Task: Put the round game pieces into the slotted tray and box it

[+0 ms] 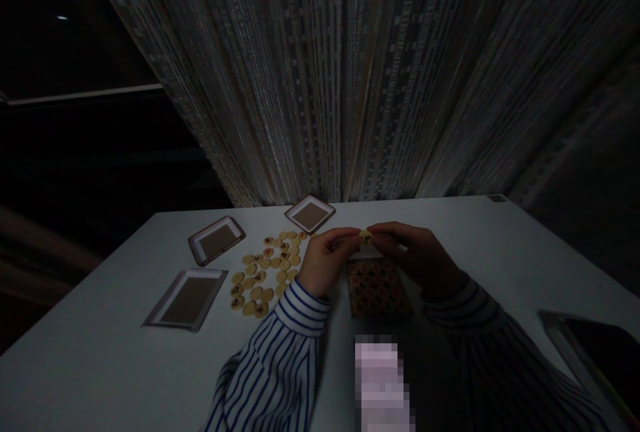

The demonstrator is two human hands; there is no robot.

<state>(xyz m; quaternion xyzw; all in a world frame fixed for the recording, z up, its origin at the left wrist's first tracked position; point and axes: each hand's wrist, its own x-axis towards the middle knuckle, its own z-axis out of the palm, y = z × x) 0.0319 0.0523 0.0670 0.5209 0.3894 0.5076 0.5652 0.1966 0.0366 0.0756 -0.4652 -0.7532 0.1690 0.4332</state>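
Observation:
Between the fingertips of my left hand (pixel 325 259) and my right hand (pixel 417 252) is a round Chinese chess piece (pixel 366 238), pale with a dark character facing me. Both hands pinch it from its two sides, raised over the far end of a box (pixel 354 313). Rows of round reddish-brown pieces (pixel 377 285) lie inside that box. Left of my left hand, many loose pale pieces (pixel 260 277) are spread on the table, some with black or red characters up, others showing blank faces. My left hand and sleeve hide part of this group.
Three shallow trays or lids with brown centres stand on the white table (pixel 100 299): one at the back (pixel 310 213), one at the left (pixel 217 240), one nearer me (pixel 187 300). A dark, flat object (pixel 595 352) lies at the right. A string curtain (pixel 325 85) hangs behind.

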